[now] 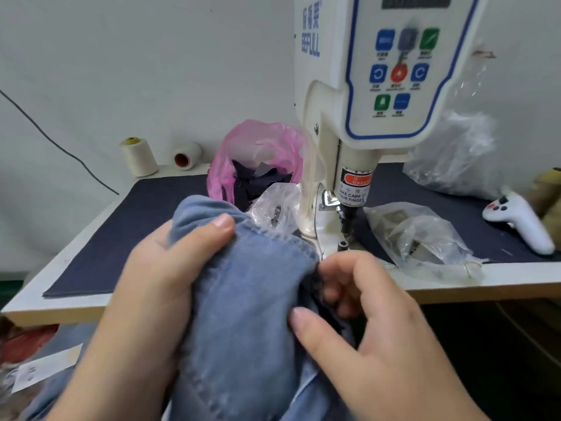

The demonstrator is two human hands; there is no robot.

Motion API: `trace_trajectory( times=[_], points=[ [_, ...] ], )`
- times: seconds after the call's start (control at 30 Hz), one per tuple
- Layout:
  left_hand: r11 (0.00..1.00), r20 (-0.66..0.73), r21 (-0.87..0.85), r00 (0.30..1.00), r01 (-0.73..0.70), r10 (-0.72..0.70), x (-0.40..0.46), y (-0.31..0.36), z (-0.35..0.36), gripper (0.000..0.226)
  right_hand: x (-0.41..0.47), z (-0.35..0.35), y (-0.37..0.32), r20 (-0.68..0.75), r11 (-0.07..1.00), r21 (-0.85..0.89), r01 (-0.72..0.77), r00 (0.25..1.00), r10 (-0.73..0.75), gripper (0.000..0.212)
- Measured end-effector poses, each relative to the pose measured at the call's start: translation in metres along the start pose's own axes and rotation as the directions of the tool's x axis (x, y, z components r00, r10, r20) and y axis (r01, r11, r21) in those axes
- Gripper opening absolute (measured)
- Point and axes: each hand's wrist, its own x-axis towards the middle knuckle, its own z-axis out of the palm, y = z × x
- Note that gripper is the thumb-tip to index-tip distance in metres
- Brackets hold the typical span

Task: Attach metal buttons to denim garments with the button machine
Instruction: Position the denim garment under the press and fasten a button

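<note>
Head view, looking down at two bare hands holding a soft, faded light-blue denim garment (pixel 243 299) in front of a white table (pixel 212 302) covered with a dark navy mat (pixel 145 226). The garment is bunched in the air at the table's near edge, just short of the cream button machine (pixel 364 117), whose dark punch tip (pixel 346 214) hangs above a small metal die post (pixel 343 246).

The left hand (pixel 158 287) wraps around a folded hem, thumb pressed on top and its fingers hidden beneath the cloth. The right hand (pixel 373 323) curls its fingers (pixel 337 268) around the garment's darker right edge, thumb lying on the front face.

The denim looks limp yet thick, with stitched seams that likely stiffen the edge. It probably drapes and drags under its own weight, since more cloth hangs toward the lap. The seamed edge on either side of the button spot seems the best place to hold, keeping fingertips clear of the punch.

Crinkled clear plastic bags (pixel 419 238) lie right of the machine, a pink plastic bag (pixel 258 153) of dark scraps behind, two cream thread cones (pixel 138 156) at the back, and a white handheld controller (pixel 522 223) at the far right.
</note>
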Motion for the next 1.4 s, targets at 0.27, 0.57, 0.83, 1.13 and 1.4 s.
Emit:
trace_trajectory(
  times=[0.27,0.57,0.83,1.13,1.4],
  points=[
    [0.999,0.038,-0.047,0.999,-0.014,0.016,-0.002,-0.012,0.026,0.039,0.018,-0.012,0.059,0.08,0.908,0.393,-0.144,0.989,0.122,0.015],
    [0.998,0.057,0.032,0.996,0.062,-0.063,-0.006,-0.027,0.03,0.029,0.019,-0.02,0.078,-0.027,0.88,0.47,-0.068,0.995,0.091,0.014],
    [0.959,0.056,-0.281,0.998,0.045,-0.03,-0.022,-0.03,0.034,0.033,0.014,-0.031,0.095,0.417,0.963,-0.169,-0.212,0.869,0.265,0.059],
    [0.989,0.306,-0.147,0.952,0.021,0.025,-0.019,-0.023,0.011,0.042,0.006,-0.005,0.114,-0.04,0.941,0.104,-0.321,0.944,0.326,0.018],
    [0.902,0.37,0.222,0.823,0.371,-0.43,-0.011,-0.03,-0.003,0.059,0.004,-0.011,0.101,-0.119,0.786,0.602,-0.14,0.958,0.261,0.025]
  ],
)
